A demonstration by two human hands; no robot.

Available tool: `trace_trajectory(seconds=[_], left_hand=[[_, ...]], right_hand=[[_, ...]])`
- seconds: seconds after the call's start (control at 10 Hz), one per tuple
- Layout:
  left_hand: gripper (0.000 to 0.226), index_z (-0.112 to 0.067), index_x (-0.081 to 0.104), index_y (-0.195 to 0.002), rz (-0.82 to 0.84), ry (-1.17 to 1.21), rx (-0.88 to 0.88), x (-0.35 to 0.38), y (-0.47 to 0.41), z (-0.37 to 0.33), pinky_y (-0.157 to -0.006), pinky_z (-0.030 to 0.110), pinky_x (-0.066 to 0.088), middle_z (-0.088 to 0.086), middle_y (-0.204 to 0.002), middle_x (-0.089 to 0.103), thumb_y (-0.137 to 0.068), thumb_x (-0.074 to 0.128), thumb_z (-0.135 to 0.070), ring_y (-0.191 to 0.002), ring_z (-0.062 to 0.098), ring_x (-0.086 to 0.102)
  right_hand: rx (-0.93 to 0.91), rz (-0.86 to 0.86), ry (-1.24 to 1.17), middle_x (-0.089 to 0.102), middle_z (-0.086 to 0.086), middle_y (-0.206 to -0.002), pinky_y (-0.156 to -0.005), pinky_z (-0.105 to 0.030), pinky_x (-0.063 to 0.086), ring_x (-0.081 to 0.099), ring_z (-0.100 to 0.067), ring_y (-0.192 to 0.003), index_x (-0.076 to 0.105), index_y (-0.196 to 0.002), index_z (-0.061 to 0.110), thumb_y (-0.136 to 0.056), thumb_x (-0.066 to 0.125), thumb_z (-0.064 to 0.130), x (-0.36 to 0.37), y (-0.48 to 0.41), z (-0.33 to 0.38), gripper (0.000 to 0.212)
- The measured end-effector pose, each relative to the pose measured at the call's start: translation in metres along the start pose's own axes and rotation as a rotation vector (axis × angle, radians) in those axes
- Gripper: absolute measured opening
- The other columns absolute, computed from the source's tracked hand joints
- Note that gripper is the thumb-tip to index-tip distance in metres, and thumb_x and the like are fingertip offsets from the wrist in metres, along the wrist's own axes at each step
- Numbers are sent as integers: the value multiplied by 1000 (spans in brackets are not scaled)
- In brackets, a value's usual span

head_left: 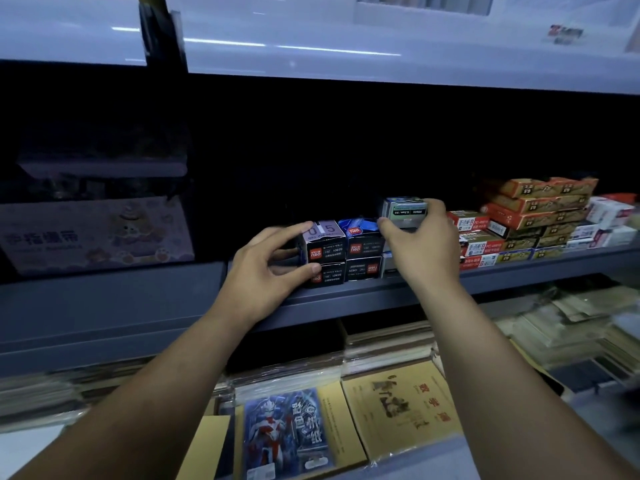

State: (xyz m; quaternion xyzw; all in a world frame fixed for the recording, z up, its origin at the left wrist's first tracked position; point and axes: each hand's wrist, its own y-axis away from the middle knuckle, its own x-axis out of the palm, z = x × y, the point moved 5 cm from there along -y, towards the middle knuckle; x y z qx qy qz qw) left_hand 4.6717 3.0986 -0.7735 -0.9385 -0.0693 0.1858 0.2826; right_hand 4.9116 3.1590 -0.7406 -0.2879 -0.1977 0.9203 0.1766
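1. I see two bare arms reaching out to a grey shelf (346,297) in a dim shop.
2. The right hand (420,245) grips a pale box (403,209). The thumb presses its left side and the other fingers curl over its right end. The hand hides the right part of the box.
3. The pale box sits on top of a pile, near the middle of the shelf. What lies under it is mostly behind the hand.
4. The left hand (265,263) holds two dark boxes (325,258), stacked one on the other, just left of the pale box. One finger lies on top, the thumb presses the lower front, and the other fingers curl round the left side.
5. A blue-topped box (360,230) stands between the two hands, touching the dark boxes.
6. Far to the right are orange boxes (540,202) in a stack. Their words are too small to read.
7. The back of the shelf is black, so I cannot tell what is in there.
8. On the left, a pink box (97,233) shows faintly, dark and blurry.
9. Below, near me, lies a yellow book (401,407). The arms cover parts of the piles around it.
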Motion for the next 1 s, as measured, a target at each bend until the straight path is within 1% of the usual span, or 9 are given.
trace_trajectory(seconds=[0.1,0.3,0.4,0.5,0.6,0.7,0.8,0.9,1.0], left_hand=[[61,-35,62,-136,-12,5,0,-1,0,1,-95,31,58,-10,-128,60,-82,84,-16,-118,8,66],[62,-41,60,-135,-4,-4,-14,-1,-1,4,-94,32,59,-11,-128,59,-82,84,-19,-120,11,64],[62,-40,60,-136,5,8,-14,-1,-1,5,-94,31,59,-11,-129,60,-82,83,-18,-121,11,64],[64,-39,59,-138,3,1,-6,-1,-2,5,-94,29,58,-10,-129,60,-82,83,-19,-120,11,64],[69,-39,55,-141,-1,-9,-82,-2,-4,2,-92,20,56,-10,-132,56,-80,85,-26,-116,9,65],[77,-39,46,-146,72,-163,-139,-8,-8,-8,-94,17,49,-12,-138,50,-79,84,-40,-115,7,62],[85,-31,38,-152,154,-355,-127,-20,-6,-28,-108,31,45,-6,-146,45,-81,81,-45,-125,14,52],[86,-23,36,-153,221,-603,-84,-36,10,-67,-116,39,38,-1,-152,42,-82,75,-52,-138,19,44],[84,-27,31,-154,251,-810,-93,-52,40,-106,-110,43,43,-3,-156,36,-85,70,-56,-139,22,43]], right_hand=[[-7,46,-2,67,-1,-114,-91,-53,54,59,-34,-116,46,-134,23,-72,56,69,-1,4,1,78],[13,31,-22,63,-3,-106,-85,-50,55,60,-34,-110,49,-126,17,-82,74,56,-6,5,3,64],[29,17,-42,65,-3,-115,-90,-50,54,57,-33,-116,50,-129,16,-80,78,57,-6,9,3,70],[26,20,-64,60,-6,-132,-101,-52,50,53,-33,-127,44,-141,14,-72,75,67,-7,12,6,92],[25,54,-29,47,-10,-149,-110,-52,43,43,-32,-139,37,-151,12,-82,77,57,-13,18,10,92],[-56,45,92,41,-12,-151,-113,-49,40,38,-32,-140,36,-153,10,-87,75,49,-27,27,20,85],[-178,73,244,40,-10,-151,-112,-44,40,37,-30,-140,36,-153,11,-92,72,41,-40,42,39,77],[-318,194,345,39,-8,-153,-113,-43,40,37,-29,-140,34,-154,13,-94,70,36,-51,69,71,73],[-417,348,431,33,-5,-159,-115,-44,39,34,-28,-145,29,-157,16,-96,68,34,-62,100,100,76]])
